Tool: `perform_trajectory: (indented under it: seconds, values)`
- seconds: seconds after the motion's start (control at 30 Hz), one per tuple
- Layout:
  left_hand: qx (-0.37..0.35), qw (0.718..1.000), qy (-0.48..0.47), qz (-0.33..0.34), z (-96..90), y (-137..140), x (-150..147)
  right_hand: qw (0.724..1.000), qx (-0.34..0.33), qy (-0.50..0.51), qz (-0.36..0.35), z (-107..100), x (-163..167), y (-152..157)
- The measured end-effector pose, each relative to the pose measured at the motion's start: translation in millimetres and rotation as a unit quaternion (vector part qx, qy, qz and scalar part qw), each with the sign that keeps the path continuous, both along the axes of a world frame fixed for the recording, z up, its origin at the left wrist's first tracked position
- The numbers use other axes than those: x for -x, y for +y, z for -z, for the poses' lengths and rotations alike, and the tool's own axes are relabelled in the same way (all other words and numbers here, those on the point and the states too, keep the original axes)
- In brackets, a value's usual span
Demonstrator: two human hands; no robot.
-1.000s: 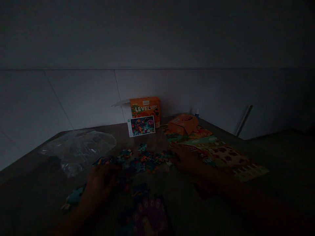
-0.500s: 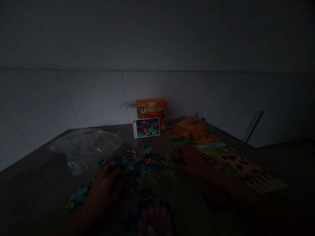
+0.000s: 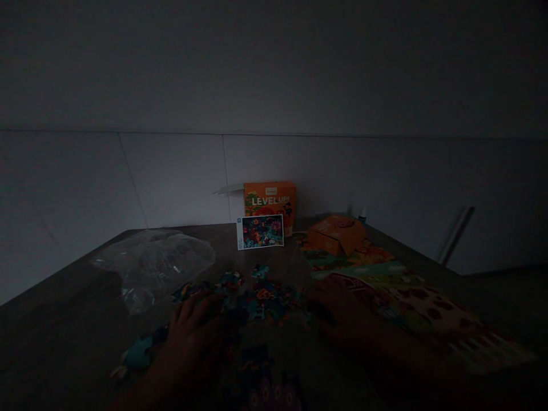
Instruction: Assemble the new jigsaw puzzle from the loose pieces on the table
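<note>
- Multicoloured interlocking cardboard jigsaw pieces [image 3: 272, 298] lie in a loose heap mid-counter, between the person's two hands.
- The left hand [image 3: 192, 319] rests over the heap's left side, fingers reaching forward; in this gloom I can't tell whether its grip pinches a piece.
- The right hand [image 3: 338, 308] is low at the heap's right side; I can't tell whether that grip is spread or pressed together.
- The dark grey counter [image 3: 51, 319] stretches out on the left past a crumpled clear plastic bag [image 3: 158, 260]; its far edge runs near the pale panelled wall [image 3: 171, 177].
- Ahead, the room stops at a white-bordered picture card [image 3: 262, 233] leaning before an upright orange cardboard box [image 3: 274, 194].
- On the right, a flat, brightly printed farm-scene sheet [image 3: 428, 302] and a low orange carton [image 3: 336, 233] take up the counter toward its edge.
- A purple joined puzzle section [image 3: 274, 394] lies nearest the person.
- Since a second ago, the head view has swung: box, card and bag sit lower and further right, and less of the purple section shows. The left hand stays over the heap.
</note>
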State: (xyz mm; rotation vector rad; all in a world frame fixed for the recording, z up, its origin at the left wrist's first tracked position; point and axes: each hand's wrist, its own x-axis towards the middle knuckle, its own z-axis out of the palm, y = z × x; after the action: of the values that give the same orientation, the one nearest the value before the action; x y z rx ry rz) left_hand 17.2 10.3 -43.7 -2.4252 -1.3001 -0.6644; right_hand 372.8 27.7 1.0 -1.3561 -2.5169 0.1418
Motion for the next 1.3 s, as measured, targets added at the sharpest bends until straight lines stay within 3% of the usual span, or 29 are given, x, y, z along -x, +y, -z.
perform_trajectory:
  seconds: [0.2, 0.37, 0.6, 0.7, 0.8, 0.93, 1.13, 1.3]
  values:
    - [0.008, 1.0, -0.001, -0.002, -1.2, 1, -2, 0.997, -0.043, 0.033, 0.057, 15, 7, 12]
    - [0.003, 1.0, 0.003, 0.004, 0.2, 2, -3, 0.998, -0.032, 0.036, 0.035, 26, 12, 20]
    - [0.017, 1.0, 0.002, 0.004, 2.8, 1, -3, 0.991, -0.079, 0.09, 0.059, 40, 10, 27]
    - [0.03, 1.0, 0.001, 0.0, 0.0, -1, -3, 0.989, -0.064, 0.116, 0.065, 37, 7, 28]
    - [0.044, 0.999, 0.001, -0.001, -2.2, -2, -3, 0.994, -0.032, 0.08, 0.065, 25, 8, 26]
    - [0.042, 0.999, 0.0, 0.01, -1.1, -3, -2, 0.995, -0.038, 0.063, 0.069, 17, 12, 22]
    - [0.079, 0.997, 0.013, 0.018, 2.4, -3, -2, 0.999, 0.025, 0.022, -0.037, 21, 16, 14]
    - [0.098, 0.994, -0.001, 0.047, -1.5, -4, -2, 0.997, 0.031, 0.049, -0.051, 17, 17, 11]
